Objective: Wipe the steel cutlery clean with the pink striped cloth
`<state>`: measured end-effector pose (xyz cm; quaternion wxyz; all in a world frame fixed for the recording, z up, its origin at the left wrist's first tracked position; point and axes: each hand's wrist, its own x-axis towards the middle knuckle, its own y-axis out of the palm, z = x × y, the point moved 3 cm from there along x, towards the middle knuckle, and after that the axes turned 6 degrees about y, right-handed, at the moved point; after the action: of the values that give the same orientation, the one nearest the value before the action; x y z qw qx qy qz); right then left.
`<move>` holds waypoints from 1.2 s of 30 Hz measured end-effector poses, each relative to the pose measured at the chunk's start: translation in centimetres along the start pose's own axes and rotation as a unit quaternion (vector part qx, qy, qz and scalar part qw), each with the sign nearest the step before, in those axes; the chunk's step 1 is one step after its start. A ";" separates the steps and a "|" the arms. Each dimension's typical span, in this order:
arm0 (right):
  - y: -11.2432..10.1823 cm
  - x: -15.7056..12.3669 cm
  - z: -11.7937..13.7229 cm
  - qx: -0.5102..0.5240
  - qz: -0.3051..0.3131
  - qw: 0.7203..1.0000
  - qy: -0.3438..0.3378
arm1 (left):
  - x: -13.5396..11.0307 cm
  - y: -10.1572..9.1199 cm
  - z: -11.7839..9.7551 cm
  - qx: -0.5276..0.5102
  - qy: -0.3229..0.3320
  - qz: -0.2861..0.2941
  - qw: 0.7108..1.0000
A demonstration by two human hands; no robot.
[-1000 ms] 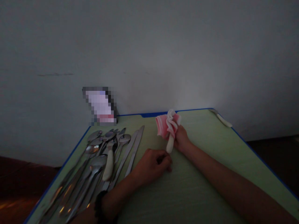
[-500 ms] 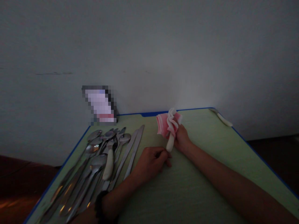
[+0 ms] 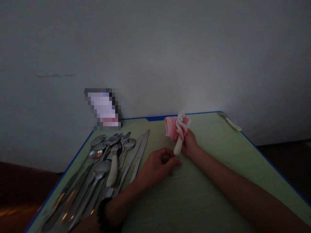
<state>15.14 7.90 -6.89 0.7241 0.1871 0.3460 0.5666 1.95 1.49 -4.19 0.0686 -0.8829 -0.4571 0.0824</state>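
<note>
My right hand (image 3: 190, 144) grips a pink and white cloth (image 3: 177, 127) wrapped round the upper part of a utensil. Its white handle (image 3: 178, 147) sticks out below the cloth, pointing toward me. My left hand (image 3: 159, 166) rests on the green table (image 3: 209, 194) with fingers curled, its fingertips pinching the end of that white handle. What the cloth covers is hidden.
Several metal spoons, forks and knives (image 3: 107, 168) lie in a row at the table's left, one with a white handle (image 3: 112, 173). Another white-handled utensil (image 3: 230, 122) lies at the far right corner. A blurred box (image 3: 104, 109) stands against the wall.
Both hands have shifted slightly away from me with the utensil. The cloth sits a little higher and further right on it, and the left fingers have opened somewhat around the handle end.
</note>
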 end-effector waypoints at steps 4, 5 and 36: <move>0.0 -0.1 0.1 -0.010 -0.010 1.000 -0.004 | 0.1 0.0 0.1 0.002 -0.016 -0.007 1.000; 0.0 -0.1 0.1 -0.014 -0.014 1.000 -0.006 | 0.1 0.0 0.2 0.000 -0.021 -0.008 1.000; 0.1 -0.1 0.3 0.020 -0.007 1.000 -0.002 | 0.3 -0.2 0.1 -0.046 -0.062 0.000 0.997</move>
<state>15.24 7.83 -6.57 0.7249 0.2003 0.3572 0.5538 1.95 1.87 -4.27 -0.0005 -0.8785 -0.4634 0.1164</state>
